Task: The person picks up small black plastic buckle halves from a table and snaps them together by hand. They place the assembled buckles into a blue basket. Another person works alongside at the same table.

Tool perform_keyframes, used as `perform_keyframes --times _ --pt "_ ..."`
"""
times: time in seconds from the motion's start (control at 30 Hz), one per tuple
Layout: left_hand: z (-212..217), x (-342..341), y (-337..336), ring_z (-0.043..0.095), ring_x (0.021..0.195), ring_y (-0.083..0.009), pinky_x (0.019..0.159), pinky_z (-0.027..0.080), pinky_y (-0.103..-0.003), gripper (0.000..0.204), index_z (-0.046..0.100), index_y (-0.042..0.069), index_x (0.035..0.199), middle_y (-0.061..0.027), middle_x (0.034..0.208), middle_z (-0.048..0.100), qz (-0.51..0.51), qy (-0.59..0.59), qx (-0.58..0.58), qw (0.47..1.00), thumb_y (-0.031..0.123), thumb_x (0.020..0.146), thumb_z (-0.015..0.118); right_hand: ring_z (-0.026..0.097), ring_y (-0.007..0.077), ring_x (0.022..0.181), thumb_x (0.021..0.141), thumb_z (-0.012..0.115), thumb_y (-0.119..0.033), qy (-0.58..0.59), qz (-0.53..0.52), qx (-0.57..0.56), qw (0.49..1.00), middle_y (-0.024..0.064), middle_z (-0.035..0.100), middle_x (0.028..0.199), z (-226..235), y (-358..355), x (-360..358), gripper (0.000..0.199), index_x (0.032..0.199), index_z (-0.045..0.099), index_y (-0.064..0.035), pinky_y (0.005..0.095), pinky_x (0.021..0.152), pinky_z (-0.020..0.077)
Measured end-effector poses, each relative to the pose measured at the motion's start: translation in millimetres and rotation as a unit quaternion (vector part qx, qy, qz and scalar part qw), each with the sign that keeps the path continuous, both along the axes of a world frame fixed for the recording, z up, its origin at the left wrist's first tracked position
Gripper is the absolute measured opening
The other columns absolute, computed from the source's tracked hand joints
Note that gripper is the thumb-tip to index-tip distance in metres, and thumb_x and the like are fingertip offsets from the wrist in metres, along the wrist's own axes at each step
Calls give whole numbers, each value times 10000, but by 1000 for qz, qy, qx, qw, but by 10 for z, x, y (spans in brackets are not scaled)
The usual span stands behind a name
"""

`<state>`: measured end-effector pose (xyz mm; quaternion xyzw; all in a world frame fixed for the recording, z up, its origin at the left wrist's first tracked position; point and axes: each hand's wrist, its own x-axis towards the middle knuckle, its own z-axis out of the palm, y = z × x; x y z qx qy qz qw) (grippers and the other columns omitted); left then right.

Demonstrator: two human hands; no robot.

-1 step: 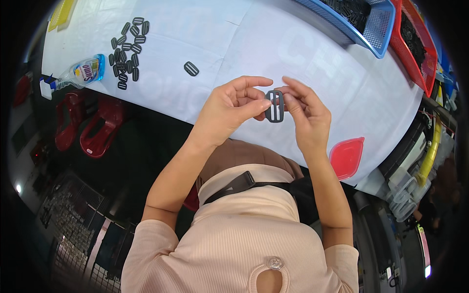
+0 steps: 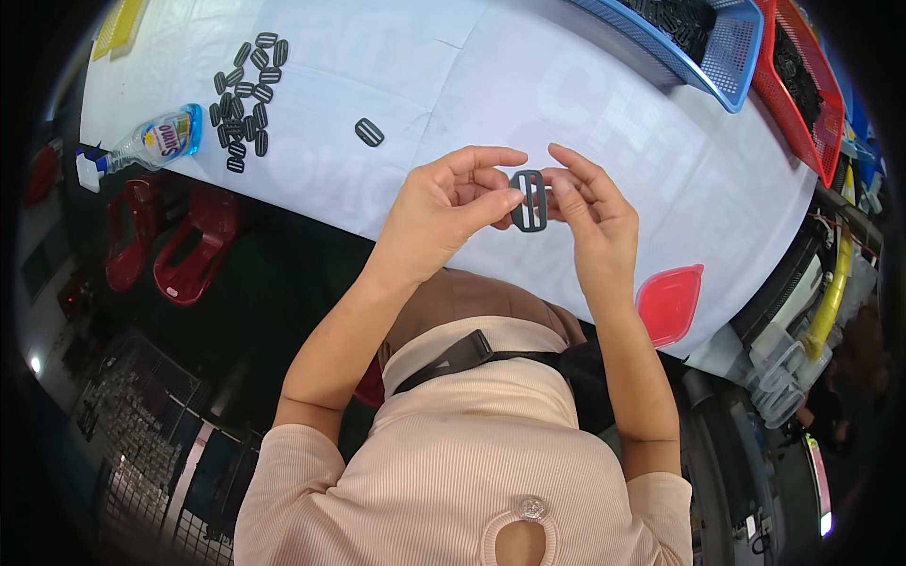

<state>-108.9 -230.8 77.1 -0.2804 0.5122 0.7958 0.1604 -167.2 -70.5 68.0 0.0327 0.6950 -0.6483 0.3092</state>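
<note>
My left hand (image 2: 444, 203) pinches a dark grey plastic slide buckle (image 2: 534, 202) between thumb and fingers above the white table. The buckle is upright, and two long slots show through it. At its right edge is my right hand (image 2: 595, 208), thumb and fingers bent together and the forefinger raised. Something small and pale may lie between that thumb and finger; I cannot make it out. A single matching buckle (image 2: 369, 132) lies on the table beyond my left hand. Farther left, several more buckles (image 2: 261, 116) lie in a loose pile.
A spray bottle (image 2: 160, 139) with blue liquid lies at the table's left edge. The blue basket (image 2: 741, 57) and red basket (image 2: 830, 118) at the far right hold dark parts. A red plastic lid (image 2: 670, 304) sits by my right forearm. Red chairs (image 2: 193, 250) stand below left.
The buckle has risen slightly and turned a little. My right thumb has shifted a bit to the right, and the right forefinger is lifted slightly higher.
</note>
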Motion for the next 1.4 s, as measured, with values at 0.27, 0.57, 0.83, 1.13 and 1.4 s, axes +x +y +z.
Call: perform_keyframes --times 0.27,0.57,0.83,1.13,1.4 --pt "43 37 11 562 744 -104 694 465 -237 259 607 -22 1087 6 815 555 38 21 -71 997 37 835 611 630 169 765 892 561 -184 -258 -6 -96 961 123 651 929 166 45 41 303 1085 599 47 288 684 518" --pt "-70 138 143 558 713 -58 667 485 -198 227 622 -14 1040 2 775 566 108 27 -65 992 23 816 618 594 134 638 894 569 -224 -179 -16 -21 984 109 656 825 69 -20 188 283 950 640 44 270 637 514" --pt "-351 160 226 552 688 -76 629 455 -201 222 624 -12 1021 -20 779 596 133 13 -111 985 95 827 638 632 168 629 908 546 -278 -155 80 61 983 107 650 781 -107 -78 -84 341 890 644 48 265 636 523" --pt "-1362 500 -690 549 882 -284 783 447 -392 388 573 28 1091 -128 953 578 95 -57 -596 795 171 752 694 629 180 845 942 461 -274 21 -54 1 998 135 635 995 206 32 -1126 397 1157 551 47 304 780 525" --pt "-1553 438 -885 559 834 -233 740 454 -345 265 561 26 985 -96 863 595 96 -9 -560 823 126 771 679 599 126 762 911 534 -218 -73 -2 26 997 68 631 881 -147 14 -384 283 1063 615 7 275 735 508"
